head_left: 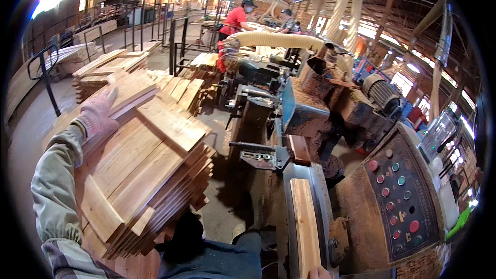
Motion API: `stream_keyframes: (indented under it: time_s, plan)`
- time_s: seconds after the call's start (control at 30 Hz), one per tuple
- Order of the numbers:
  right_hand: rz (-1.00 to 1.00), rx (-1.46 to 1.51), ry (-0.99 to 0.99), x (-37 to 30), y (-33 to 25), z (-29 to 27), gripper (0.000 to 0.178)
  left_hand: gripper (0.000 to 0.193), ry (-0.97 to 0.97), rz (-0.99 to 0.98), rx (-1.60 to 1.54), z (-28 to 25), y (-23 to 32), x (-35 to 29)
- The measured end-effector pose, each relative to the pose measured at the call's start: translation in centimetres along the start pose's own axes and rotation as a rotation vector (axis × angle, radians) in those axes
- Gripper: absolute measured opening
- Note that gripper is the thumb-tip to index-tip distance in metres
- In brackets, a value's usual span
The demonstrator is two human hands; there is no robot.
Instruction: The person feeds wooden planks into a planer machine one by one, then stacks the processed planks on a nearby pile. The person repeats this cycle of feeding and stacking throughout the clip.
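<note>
My left hand [97,112], in a pale work glove, grips a wooden board [135,92] on top of a tall stack of planks [129,160] at my left. Its fingers lie over the board and the thumb is along the near side. A long light wooden strip [305,222] lies lengthwise on the metal bed of a woodworking machine [326,212]. At the strip's near end, by the bottom edge, my right hand [319,273] shows only in part, its fingers closed on the wood. Farther along the bed, a reddish wood piece [299,150] sits under the machine head.
At right stands a control panel [400,191] with red and green buttons. A sawdust-covered motor [381,93] and a cream hose [279,40] are beyond. More plank stacks [111,70] and a metal rack [178,46] stand at far left. Two people [236,19] work at the back.
</note>
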State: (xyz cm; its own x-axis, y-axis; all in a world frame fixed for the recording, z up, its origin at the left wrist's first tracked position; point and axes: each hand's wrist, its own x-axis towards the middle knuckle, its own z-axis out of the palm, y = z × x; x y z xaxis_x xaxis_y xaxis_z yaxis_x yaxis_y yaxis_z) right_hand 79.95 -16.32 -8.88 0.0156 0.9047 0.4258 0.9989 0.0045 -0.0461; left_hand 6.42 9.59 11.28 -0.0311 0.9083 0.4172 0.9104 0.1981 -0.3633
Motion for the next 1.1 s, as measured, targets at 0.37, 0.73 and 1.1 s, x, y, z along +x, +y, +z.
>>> stream_keyframes:
  time_s: [0.37, 0.73, 1.1]
  plan:
    - [-0.075, 0.179, 0.105, 24.9, -1.7, 12.1, 0.055, 0.064, -0.049, 0.377, -0.264, -9.1, 7.6, 4.5]
    - [-0.242, 0.669, -0.213, 21.2, -8.4, -2.3, 0.108, 0.028, 0.739, 1.340, -0.412, -8.9, 44.5, 1.7]
    - [0.420, -0.269, 0.058, -4.8, 0.8, 3.6, 0.108, 0.064, 0.194, 0.656, -0.394, -4.5, 26.6, 17.7]
